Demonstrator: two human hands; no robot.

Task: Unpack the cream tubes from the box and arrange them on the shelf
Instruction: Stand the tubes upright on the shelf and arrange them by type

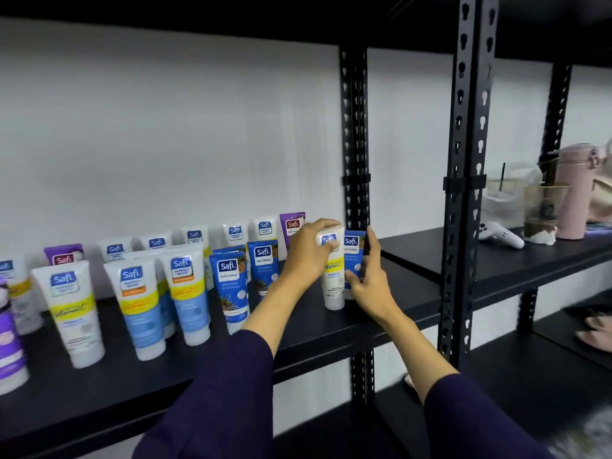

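Note:
A white cream tube with a yellow band (333,279) stands cap down near the right end of the black shelf (318,329). My left hand (306,256) grips its top. My right hand (369,279) touches its right side and the blue tube (353,251) behind it; its fingers are spread. Several other tubes stand in rows to the left: white-and-yellow (71,309), white-and-blue (140,303), blue (231,286) and purple (291,228). The box is not in view.
Black perforated uprights (356,144) (463,180) bound the shelf on the right. The neighbouring shelf holds a white controller (501,235), a plastic cup (543,210) and a pink bottle (574,193). A lower shelf lies below.

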